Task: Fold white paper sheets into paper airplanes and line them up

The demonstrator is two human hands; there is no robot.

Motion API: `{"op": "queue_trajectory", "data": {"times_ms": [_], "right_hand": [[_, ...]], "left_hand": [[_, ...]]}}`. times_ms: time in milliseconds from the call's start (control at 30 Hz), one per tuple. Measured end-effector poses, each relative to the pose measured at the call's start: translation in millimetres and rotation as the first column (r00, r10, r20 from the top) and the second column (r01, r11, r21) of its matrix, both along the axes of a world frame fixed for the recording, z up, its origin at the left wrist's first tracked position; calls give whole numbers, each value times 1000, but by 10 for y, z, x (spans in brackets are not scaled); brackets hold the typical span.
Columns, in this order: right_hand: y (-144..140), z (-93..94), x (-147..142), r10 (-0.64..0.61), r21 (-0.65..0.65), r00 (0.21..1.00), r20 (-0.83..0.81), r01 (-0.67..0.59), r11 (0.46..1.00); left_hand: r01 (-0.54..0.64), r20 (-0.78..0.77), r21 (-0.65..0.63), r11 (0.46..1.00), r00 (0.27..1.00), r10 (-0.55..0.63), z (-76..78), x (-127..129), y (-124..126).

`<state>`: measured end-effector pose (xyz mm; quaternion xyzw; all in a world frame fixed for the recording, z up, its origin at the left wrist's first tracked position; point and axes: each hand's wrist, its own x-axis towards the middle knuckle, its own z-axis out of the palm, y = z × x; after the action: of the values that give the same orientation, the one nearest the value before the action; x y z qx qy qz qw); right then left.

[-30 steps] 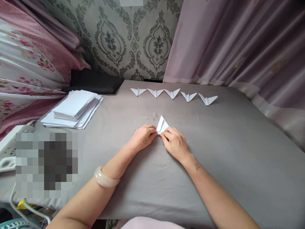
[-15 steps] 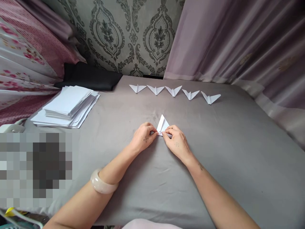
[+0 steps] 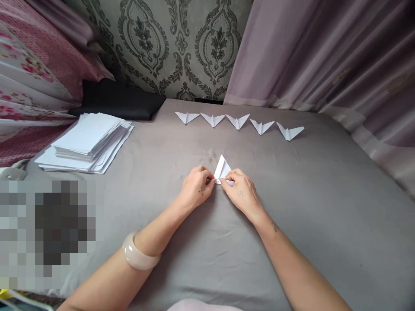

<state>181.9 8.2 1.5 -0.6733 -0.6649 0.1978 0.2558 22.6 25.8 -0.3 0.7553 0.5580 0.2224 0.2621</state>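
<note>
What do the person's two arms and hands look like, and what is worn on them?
Both arms are bare, without sleeves. The left wrist carries a thick, smooth, pale cream bangle. The left hand and the right hand each bear small dark dot markings on the back; another small dark mark sits near the right wrist.

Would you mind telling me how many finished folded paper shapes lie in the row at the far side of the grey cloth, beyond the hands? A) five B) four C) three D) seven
A: the row of folded paper shapes counts five from end to end, set apart from the piece that the left hand and right hand pinch.
</note>
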Motion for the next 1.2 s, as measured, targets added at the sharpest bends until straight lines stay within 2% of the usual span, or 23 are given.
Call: {"op": "queue_trajectory", "data": {"times_ms": [333, 667, 767, 933, 1100, 1200], "right_hand": [[4, -4, 15, 39, 14, 997, 66, -40, 999], [-11, 15, 67, 35, 18, 997, 74, -36, 999], [-21, 15, 99, 107, 114, 988, 109, -119, 986], [-51, 12, 93, 286, 205, 924, 253, -340, 918], [-62, 13, 70, 322, 177, 904, 282, -379, 908], [-63, 17, 63, 315, 176, 903, 293, -374, 910]], "left_hand": [[16, -42, 63, 998, 999, -14, -37, 10, -37], [31, -40, 32, 999, 999, -30, -41, 14, -24], [36, -42, 46, 998, 999, -34, -58, 17, -22], [34, -37, 71, 997, 999, -31, -72, -2, -24], [39, 42, 23, 999, 998, -40, 39, -124, -13], [39, 24, 4, 999, 999, -39, 94, -193, -30]]}}
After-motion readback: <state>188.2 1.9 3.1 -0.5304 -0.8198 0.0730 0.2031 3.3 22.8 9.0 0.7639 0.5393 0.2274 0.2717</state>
